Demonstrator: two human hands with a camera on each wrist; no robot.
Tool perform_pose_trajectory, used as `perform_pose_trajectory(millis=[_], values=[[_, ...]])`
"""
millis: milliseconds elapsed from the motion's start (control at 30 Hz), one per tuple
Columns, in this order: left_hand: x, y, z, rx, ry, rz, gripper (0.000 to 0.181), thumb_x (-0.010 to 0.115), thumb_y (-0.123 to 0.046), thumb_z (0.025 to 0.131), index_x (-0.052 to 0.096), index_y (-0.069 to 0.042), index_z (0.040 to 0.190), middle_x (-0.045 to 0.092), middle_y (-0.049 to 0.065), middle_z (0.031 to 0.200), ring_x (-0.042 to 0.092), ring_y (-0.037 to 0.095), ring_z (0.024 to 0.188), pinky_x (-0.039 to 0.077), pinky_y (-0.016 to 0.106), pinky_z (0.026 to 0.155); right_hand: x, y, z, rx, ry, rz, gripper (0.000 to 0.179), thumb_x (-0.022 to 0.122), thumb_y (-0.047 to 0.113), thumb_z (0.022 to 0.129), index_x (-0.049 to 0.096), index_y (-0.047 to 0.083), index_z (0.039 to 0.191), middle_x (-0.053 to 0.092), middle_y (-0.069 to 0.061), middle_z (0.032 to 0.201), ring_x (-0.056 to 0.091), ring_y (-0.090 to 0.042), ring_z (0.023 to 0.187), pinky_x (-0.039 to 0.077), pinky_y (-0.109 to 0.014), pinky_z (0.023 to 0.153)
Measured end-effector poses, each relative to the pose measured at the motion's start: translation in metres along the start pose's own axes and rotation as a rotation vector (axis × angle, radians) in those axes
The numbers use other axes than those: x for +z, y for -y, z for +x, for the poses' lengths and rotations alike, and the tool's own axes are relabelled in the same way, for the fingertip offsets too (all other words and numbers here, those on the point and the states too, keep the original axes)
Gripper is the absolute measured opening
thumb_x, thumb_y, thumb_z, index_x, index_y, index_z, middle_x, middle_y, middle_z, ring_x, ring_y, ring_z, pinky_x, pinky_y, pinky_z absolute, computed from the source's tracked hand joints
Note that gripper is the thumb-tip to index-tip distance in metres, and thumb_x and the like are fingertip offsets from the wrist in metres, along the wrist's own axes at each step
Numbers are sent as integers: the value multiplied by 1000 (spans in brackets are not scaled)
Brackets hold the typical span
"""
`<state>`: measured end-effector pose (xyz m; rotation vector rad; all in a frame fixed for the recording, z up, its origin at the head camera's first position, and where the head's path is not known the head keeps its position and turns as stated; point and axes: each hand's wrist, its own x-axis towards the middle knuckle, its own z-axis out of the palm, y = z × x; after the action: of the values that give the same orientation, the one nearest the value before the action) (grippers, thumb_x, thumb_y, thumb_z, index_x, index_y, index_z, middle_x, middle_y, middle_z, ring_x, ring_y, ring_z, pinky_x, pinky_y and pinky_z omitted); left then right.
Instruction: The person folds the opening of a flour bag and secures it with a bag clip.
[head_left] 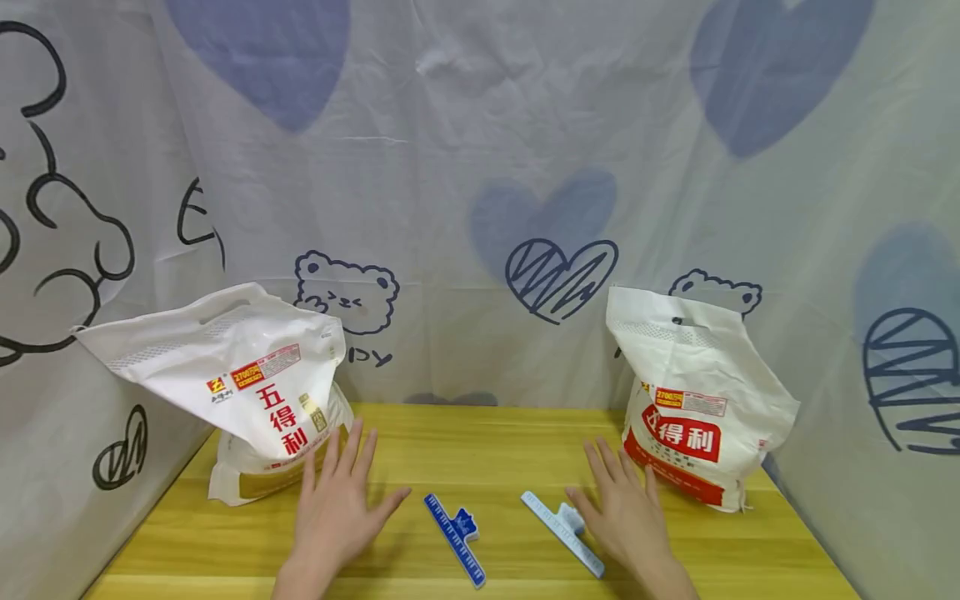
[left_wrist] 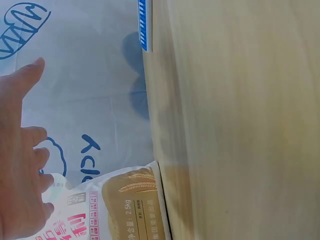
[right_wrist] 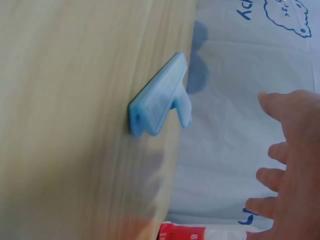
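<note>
My left hand (head_left: 335,508) is held over the table with fingers spread, its fingertips overlapping the lower right of a white flour bag (head_left: 258,408) in the head view. My right hand (head_left: 624,512), fingers also spread, hovers beside a pale blue bag clip (head_left: 561,531). Behind its fingertips stands a second white flour bag (head_left: 693,400) with a red label and red base. A dark blue bag clip (head_left: 454,540) lies between the hands, nearer the left one. Neither hand holds anything. In the right wrist view the light blue clip (right_wrist: 159,97) rests on the wood.
The wood-grain table (head_left: 480,450) ends at a hanging cloth (head_left: 450,208) printed with hearts and bears. More cloth (head_left: 45,467) closes in the left side and the right side. Both bags stand near the back corners, their tops leaning to the left.
</note>
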<state>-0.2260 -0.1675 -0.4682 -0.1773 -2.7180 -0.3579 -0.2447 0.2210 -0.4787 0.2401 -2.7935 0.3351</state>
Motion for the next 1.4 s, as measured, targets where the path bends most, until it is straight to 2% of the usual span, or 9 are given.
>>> perform_pose_trajectory(millis=[267, 533, 633, 733, 833, 933, 1067, 1200, 1400], values=[[-6, -1, 5, 16, -118, -4, 94, 59, -69, 95, 33, -10, 162, 19, 11, 172, 19, 43, 156, 11, 65, 125, -2, 13, 9, -52, -73, 62, 75, 58, 56, 102, 38, 13, 161, 34, -11, 167, 36, -45, 149, 18, -72, 121], [-11, 1, 10, 45, -314, -48, 95, 71, -61, 89, 36, -10, 162, 23, 11, 172, 19, 41, 157, 18, 67, 123, -8, 38, 25, -136, -169, 143, 74, 61, 50, 102, 39, 11, 160, 35, -12, 166, 38, -41, 149, 23, -71, 119], [-12, 4, 11, 36, -377, -60, 96, 67, -64, 90, 34, -11, 163, 21, 10, 172, 13, 36, 159, 18, 68, 122, -9, 49, 32, -172, -199, 179, 73, 63, 47, 102, 39, 11, 160, 34, -11, 167, 38, -39, 150, 25, -71, 118], [-13, 8, 13, 23, -459, -81, 96, 55, -73, 93, 36, -10, 162, 20, 8, 173, 10, 34, 160, 19, 70, 121, -8, 61, 39, -215, -236, 208, 72, 65, 43, 101, 40, 10, 160, 36, -12, 166, 39, -39, 149, 27, -72, 117], [-15, 13, 16, 16, -557, -102, 98, 42, -80, 95, 40, -7, 159, 21, 9, 172, 18, 39, 158, 20, 71, 120, -5, 75, 47, -265, -270, 240, 71, 67, 39, 100, 41, 7, 159, 38, -15, 165, 41, -40, 147, 30, -74, 115], [-16, 18, 17, 7, -651, -126, 97, 41, -81, 95, 42, -7, 158, 24, 8, 172, 25, 44, 155, 21, 71, 120, 0, 89, 55, -315, -298, 262, 71, 68, 37, 99, 42, 5, 158, 38, -16, 164, 43, -41, 146, 32, -74, 113], [-18, 28, 18, -7, -748, -146, 93, 47, -77, 95, 42, -10, 159, 29, 10, 170, 27, 45, 153, 21, 71, 119, 5, 110, 65, -377, -305, 303, 71, 66, 38, 100, 41, 6, 158, 36, -14, 166, 41, -39, 148, 32, -71, 115], [-22, 42, 18, -47, -788, -146, 91, 47, -76, 95, 37, -15, 162, 28, 9, 170, 25, 45, 154, 17, 69, 122, 10, 133, 76, -438, -281, 375, 71, 64, 37, 101, 38, 7, 160, 32, -11, 168, 38, -36, 150, 32, -68, 117], [-31, 62, 16, -142, -821, -155, 95, 46, -80, 93, 37, -14, 162, 23, 8, 171, 22, 47, 155, 9, 65, 125, 18, 171, 90, -495, -155, 475, 71, 60, 37, 103, 31, 13, 164, 22, -3, 172, 34, -32, 153, 28, -62, 122]])
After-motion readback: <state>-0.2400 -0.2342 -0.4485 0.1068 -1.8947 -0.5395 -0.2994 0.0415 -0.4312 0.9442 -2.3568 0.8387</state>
